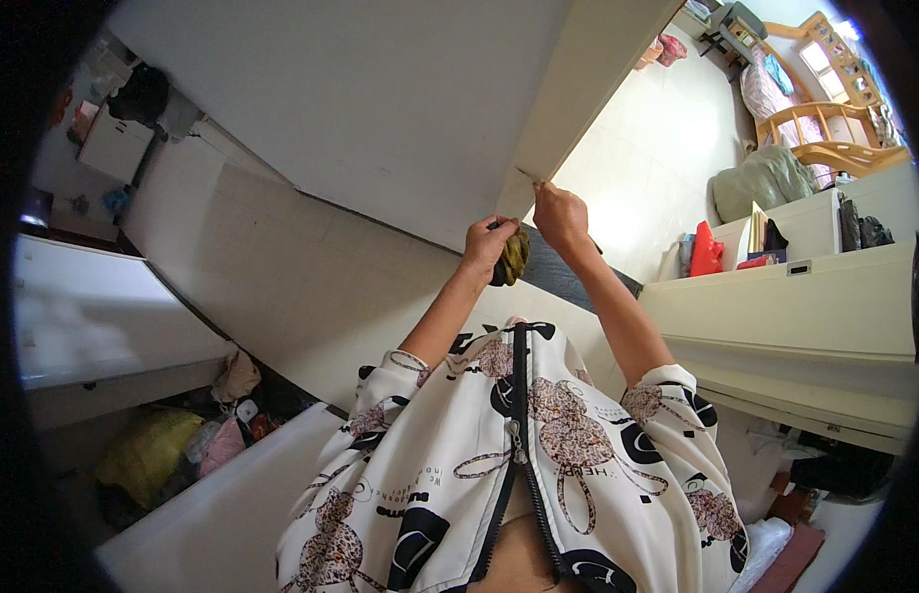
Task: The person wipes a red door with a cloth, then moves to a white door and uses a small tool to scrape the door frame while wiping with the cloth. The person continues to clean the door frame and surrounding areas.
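My left hand [487, 248] is closed on a bunched dark and olive-yellow cloth [513, 258], which hangs beside the fingers. To its right and a little higher, my right hand [562, 215] grips a small thin tool [530, 176] whose tip points at the cream door frame [552, 126]. What kind of tool it is cannot be told, as the fingers cover most of it. Between the hands the frame's lower edge meets a dark threshold strip [559, 270] on the floor.
A grey-white wall [356, 96] fills the upper middle. Through the doorway stand a wooden bed [823, 130] and a large green bag [763, 185]. A cream cabinet [726, 296] with items is at the right. White furniture [96, 304] and bags, one yellow [148, 456], are at the left.
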The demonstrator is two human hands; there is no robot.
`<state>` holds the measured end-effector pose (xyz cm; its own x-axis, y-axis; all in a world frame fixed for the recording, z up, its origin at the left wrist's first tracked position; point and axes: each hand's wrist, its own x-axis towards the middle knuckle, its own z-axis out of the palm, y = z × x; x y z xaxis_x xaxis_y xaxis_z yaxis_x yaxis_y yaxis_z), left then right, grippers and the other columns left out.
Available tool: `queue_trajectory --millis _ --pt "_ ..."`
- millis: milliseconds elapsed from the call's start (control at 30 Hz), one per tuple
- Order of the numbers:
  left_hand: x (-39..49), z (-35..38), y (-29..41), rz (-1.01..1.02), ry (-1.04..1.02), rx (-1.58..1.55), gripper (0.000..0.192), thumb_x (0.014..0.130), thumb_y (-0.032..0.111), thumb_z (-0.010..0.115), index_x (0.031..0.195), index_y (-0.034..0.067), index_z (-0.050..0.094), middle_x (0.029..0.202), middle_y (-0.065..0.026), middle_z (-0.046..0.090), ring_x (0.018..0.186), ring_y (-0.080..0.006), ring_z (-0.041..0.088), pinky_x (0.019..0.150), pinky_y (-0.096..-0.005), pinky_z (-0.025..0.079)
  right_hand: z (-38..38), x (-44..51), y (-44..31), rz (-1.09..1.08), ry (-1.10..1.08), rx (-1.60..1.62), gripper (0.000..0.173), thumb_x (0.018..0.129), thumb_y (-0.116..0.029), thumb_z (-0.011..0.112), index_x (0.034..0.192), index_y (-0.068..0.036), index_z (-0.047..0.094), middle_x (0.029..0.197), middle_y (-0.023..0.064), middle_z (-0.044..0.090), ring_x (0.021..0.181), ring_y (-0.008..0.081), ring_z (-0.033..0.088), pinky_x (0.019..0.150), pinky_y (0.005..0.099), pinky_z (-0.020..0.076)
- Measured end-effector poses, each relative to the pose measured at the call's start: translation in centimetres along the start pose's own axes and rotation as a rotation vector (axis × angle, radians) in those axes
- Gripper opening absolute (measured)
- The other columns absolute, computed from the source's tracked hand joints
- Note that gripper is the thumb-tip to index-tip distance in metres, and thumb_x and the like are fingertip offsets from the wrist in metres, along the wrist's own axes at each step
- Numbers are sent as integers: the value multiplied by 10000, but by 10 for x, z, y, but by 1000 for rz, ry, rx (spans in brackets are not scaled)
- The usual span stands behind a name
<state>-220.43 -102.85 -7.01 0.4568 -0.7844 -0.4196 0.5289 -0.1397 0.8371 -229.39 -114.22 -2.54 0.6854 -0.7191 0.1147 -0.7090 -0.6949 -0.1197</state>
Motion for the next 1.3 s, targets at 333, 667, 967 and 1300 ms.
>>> queue_trajectory --millis 333,667,967,1300 --pt "22 8 -6 46 57 70 116 775 137 666 740 32 634 699 -11 601 618 -103 530 582 -268 434 3 -3 3 -93 -9 -23 117 854 -111 511 852 -27 594 659 160 632 620 297 653 531 391 522" --pt "27 2 -7 24 90 69 137 777 147 673 754 16 641 721 -28 622 648 -123 555 605 -274 439 4 1 3 -79 63 42 124 856 -110 503 821 -38 597 637 158 621 590 311 638 504 401 509" --pt "25 12 -3 123 133 82 112 760 126 671 800 24 651 722 -36 622 661 -125 564 619 -273 455 -5 0 6 -114 33 30 135 864 -119 506 843 -35 609 636 169 622 595 312 642 505 402 510" --pt "39 4 -7 195 136 51 139 758 120 660 854 21 648 790 -40 640 728 -139 586 674 -276 465 6 -1 6 -107 67 40 169 883 -132 488 852 -29 619 633 175 621 603 327 641 533 406 518"
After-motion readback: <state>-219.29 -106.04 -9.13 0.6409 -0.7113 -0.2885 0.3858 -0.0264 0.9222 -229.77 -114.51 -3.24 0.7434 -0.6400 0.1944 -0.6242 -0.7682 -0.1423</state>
